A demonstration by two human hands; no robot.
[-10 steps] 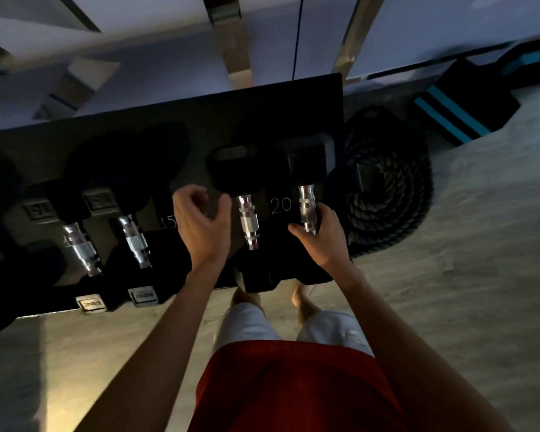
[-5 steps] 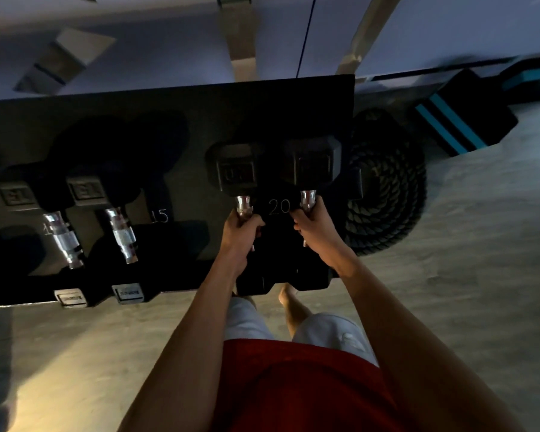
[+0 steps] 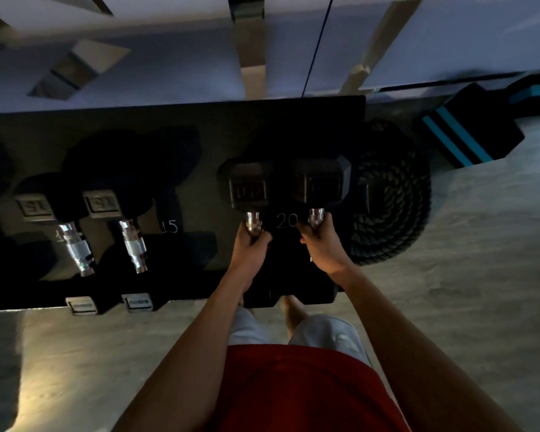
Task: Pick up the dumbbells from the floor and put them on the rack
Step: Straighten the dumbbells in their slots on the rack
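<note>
On rack (image 3: 200,126) | left hand (image 3: 250,248) grips left dumbbell (image 3: 250,189) | right hand (image 3: 321,246), right dumbbell (image 3: 323,185)

Both bare arms reach forward and down from the lower edge of the view, drawing slightly closer toward the wrists. The left hand (image 3: 250,249) curls its fingers round the left dumbbell handle (image 3: 252,224), and the right hand (image 3: 321,247) grips the right dumbbell handle (image 3: 316,216) likewise. The backs of both hands face the camera, with the wrists straight.
</note>
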